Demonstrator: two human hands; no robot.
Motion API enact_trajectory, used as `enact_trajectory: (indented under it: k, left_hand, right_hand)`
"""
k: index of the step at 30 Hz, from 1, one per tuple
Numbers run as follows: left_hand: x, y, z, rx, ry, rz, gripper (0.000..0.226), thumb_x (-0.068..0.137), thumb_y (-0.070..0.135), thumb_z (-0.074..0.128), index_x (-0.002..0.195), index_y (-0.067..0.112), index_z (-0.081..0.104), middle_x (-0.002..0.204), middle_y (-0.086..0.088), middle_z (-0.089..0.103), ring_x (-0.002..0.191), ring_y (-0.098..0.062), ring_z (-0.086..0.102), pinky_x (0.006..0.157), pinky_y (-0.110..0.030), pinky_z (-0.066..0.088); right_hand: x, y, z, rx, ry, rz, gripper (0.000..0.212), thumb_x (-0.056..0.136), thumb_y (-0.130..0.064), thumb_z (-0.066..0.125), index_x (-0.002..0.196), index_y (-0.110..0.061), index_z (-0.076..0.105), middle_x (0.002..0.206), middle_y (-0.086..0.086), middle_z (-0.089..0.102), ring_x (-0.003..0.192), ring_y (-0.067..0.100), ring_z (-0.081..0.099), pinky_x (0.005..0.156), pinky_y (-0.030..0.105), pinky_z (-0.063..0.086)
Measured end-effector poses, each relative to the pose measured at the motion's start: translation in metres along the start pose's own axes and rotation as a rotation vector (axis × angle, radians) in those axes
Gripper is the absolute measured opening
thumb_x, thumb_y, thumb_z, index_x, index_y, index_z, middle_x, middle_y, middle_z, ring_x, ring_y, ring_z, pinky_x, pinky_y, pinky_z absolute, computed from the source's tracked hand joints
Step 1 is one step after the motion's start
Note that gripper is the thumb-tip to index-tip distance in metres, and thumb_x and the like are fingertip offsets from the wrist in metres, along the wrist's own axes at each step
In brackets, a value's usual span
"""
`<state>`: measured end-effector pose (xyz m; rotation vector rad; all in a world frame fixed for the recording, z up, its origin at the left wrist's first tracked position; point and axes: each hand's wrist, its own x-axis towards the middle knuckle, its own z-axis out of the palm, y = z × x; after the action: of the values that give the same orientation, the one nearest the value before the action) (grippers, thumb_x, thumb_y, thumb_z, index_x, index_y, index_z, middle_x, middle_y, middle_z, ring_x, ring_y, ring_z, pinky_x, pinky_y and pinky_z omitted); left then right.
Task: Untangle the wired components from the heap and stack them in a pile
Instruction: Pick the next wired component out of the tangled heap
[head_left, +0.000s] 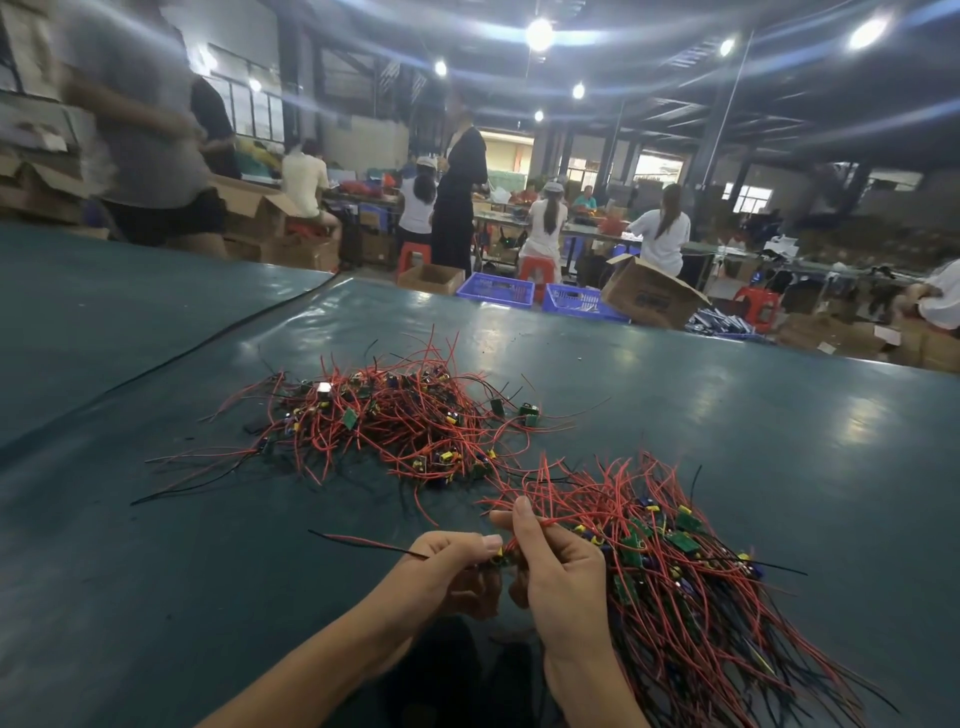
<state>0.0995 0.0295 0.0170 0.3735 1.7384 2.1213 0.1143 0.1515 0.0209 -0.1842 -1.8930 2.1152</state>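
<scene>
Head view: the left hand (454, 564) pinches one wired component (497, 557) by its board, while the right hand (558, 564) grips its red lead, drawing it straight for the sorted pile (691, 582) beside it. The tangled heap (384, 421) lies farther off on the worktop (182, 545).

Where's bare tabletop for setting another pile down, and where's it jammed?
Free: the green table left of the left hand, below the tangled heap; also the wide stretch right of the heap, above the sorted pile. Crowded: the gap between heap and pile, crossed by stray red wires, and around the right hand, which touches the pile.
</scene>
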Motion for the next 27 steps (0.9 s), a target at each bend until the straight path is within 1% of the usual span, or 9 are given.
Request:
enact_trajectory:
  k: [4, 9, 13, 15, 17, 21, 24, 26, 27]
  left_hand:
    - [-0.002, -0.003, 0.006, -0.033, -0.027, -0.035, 0.03, 0.076, 0.042, 0.06, 0.073, 0.017, 0.077, 0.07, -0.003, 0.068, 0.066, -0.016, 0.063, 0.063, -0.026, 0.051]
    - [-0.002, -0.005, 0.009, -0.025, -0.027, -0.044, 0.034, 0.075, 0.044, 0.06, 0.081, 0.015, 0.077, 0.087, -0.011, 0.071, 0.081, -0.026, 0.062, 0.077, -0.036, 0.051]
    - [-0.004, 0.002, 0.006, -0.032, -0.028, -0.008, 0.031, 0.082, 0.042, 0.058, 0.07, 0.02, 0.076, 0.069, 0.0, 0.07, 0.064, -0.01, 0.066, 0.061, -0.02, 0.051]
    - [-0.003, 0.003, 0.005, -0.046, 0.008, 0.018, 0.031, 0.081, 0.043, 0.058, 0.07, 0.02, 0.076, 0.067, 0.001, 0.07, 0.06, -0.009, 0.066, 0.058, -0.018, 0.05]
    - [-0.001, 0.003, 0.004, -0.077, 0.045, 0.035, 0.033, 0.078, 0.047, 0.058, 0.078, 0.021, 0.079, 0.068, -0.001, 0.071, 0.06, -0.01, 0.068, 0.057, -0.018, 0.051]
    - [0.002, 0.0, 0.002, -0.076, 0.097, 0.032, 0.046, 0.073, 0.057, 0.059, 0.096, 0.022, 0.078, 0.073, -0.004, 0.073, 0.064, -0.012, 0.07, 0.058, -0.019, 0.052]
    - [0.006, -0.002, -0.001, -0.025, 0.193, -0.013, 0.055, 0.071, 0.062, 0.057, 0.086, 0.012, 0.077, 0.074, -0.007, 0.074, 0.063, -0.013, 0.069, 0.058, -0.018, 0.05]
    - [0.007, -0.003, -0.002, -0.034, 0.24, -0.028, 0.05, 0.075, 0.057, 0.057, 0.073, 0.011, 0.076, 0.073, -0.011, 0.073, 0.061, -0.015, 0.068, 0.056, -0.018, 0.049]
    - [0.007, -0.003, -0.001, -0.039, 0.25, -0.025, 0.046, 0.077, 0.054, 0.056, 0.068, 0.013, 0.076, 0.072, -0.011, 0.072, 0.061, -0.016, 0.068, 0.055, -0.019, 0.049]
  right_hand:
    - [0.003, 0.002, 0.0, 0.012, 0.008, 0.005, 0.027, 0.077, -0.043, 0.063, 0.067, -0.025, 0.079, 0.074, 0.001, 0.075, 0.08, 0.013, 0.071, 0.085, 0.04, 0.056]
    - [0.004, 0.005, -0.001, 0.034, 0.005, 0.022, 0.027, 0.074, -0.044, 0.063, 0.066, -0.024, 0.08, 0.073, 0.002, 0.075, 0.072, 0.007, 0.069, 0.077, 0.032, 0.055]
    - [0.006, 0.006, -0.002, 0.032, -0.012, 0.019, 0.026, 0.085, -0.033, 0.065, 0.067, -0.023, 0.08, 0.077, 0.001, 0.076, 0.081, 0.013, 0.072, 0.084, 0.036, 0.056]
    - [0.007, 0.007, -0.003, 0.043, -0.03, 0.015, 0.022, 0.082, -0.03, 0.067, 0.067, -0.02, 0.08, 0.078, 0.004, 0.076, 0.081, 0.015, 0.073, 0.082, 0.034, 0.058]
    - [0.006, 0.006, -0.001, 0.048, -0.079, 0.024, 0.019, 0.077, -0.029, 0.068, 0.067, -0.02, 0.08, 0.078, 0.008, 0.076, 0.082, 0.022, 0.074, 0.077, 0.032, 0.06]
    - [0.003, 0.005, 0.001, 0.008, -0.091, 0.001, 0.024, 0.086, -0.028, 0.064, 0.07, -0.021, 0.08, 0.076, 0.008, 0.076, 0.081, 0.025, 0.074, 0.071, 0.029, 0.06]
    - [0.002, 0.004, -0.002, -0.009, -0.062, -0.023, 0.027, 0.083, -0.043, 0.062, 0.077, -0.025, 0.081, 0.068, -0.004, 0.073, 0.07, 0.011, 0.07, 0.064, 0.024, 0.056]
    - [0.002, 0.004, -0.004, -0.026, -0.032, -0.035, 0.03, 0.076, -0.052, 0.06, 0.078, -0.03, 0.08, 0.058, -0.013, 0.065, 0.058, 0.0, 0.057, 0.057, 0.016, 0.043]
    - [0.003, 0.005, -0.004, -0.043, -0.02, -0.035, 0.029, 0.076, -0.052, 0.061, 0.078, -0.031, 0.08, 0.057, -0.013, 0.064, 0.06, 0.001, 0.055, 0.059, 0.018, 0.042]
